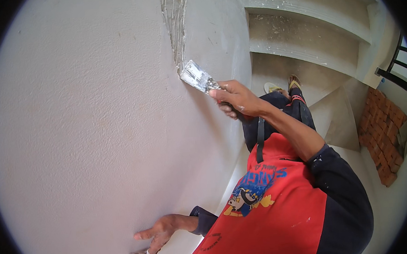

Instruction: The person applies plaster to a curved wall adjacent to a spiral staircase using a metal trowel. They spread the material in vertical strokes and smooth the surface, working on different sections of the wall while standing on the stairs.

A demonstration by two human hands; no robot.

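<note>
"Right hand first: how tight is its grip?"

"Closed firmly round the handle of one scraper, the thumb lying along it near the blade."

"Only one tool, then. Where is it?"

"At the wall, its blade smeared with white paste, just at the lower end of one rough grey strip. I can't tell how hard it presses."

"And the left hand?"

"Empty, fingers loosely spread, with white on the fingertips. It's close to the wall, lower down; whether it touches, I can't say."

"What's the surface like?"

"One broad off-white wall, finely pebbled on the left, smoother around the strip, which is ridged and streaky."

"And the room?"

"Two feet in sandals on a beige floor. Past them, at least two steps speckled with white. Over to the right, one stack of reddish bricks, too many to count, and one black railing above it."
</note>
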